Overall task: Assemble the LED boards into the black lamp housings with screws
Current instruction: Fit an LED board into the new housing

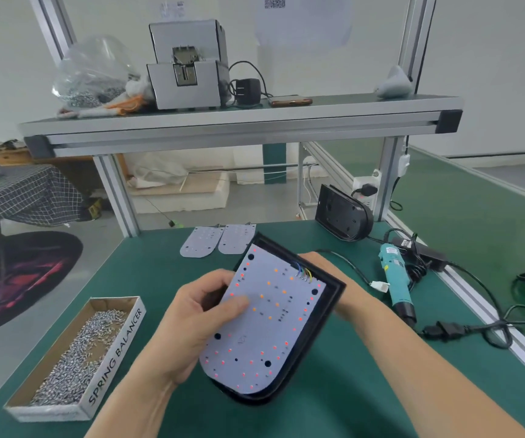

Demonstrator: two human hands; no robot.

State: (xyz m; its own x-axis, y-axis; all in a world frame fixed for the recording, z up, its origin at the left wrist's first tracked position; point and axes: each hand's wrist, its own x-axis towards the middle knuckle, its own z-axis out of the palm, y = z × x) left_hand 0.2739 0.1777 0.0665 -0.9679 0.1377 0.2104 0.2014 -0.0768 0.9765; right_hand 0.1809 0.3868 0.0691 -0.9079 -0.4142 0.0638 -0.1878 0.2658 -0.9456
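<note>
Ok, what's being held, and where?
The black lamp housing with the white LED board: left hand grips its left edge, thumb on the board; right hand supports its right side from behind, fingers hidden.

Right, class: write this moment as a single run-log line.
state: LED board lying in black housing | left hand: thumb on board | right hand: holds housing | screws: in box | screwdriver: on table

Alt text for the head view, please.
The left hand and right hand hold a black lamp housing at a green table, left thumb pressing an LED board into it. A box of screws lies left, a teal screwdriver right.
</note>
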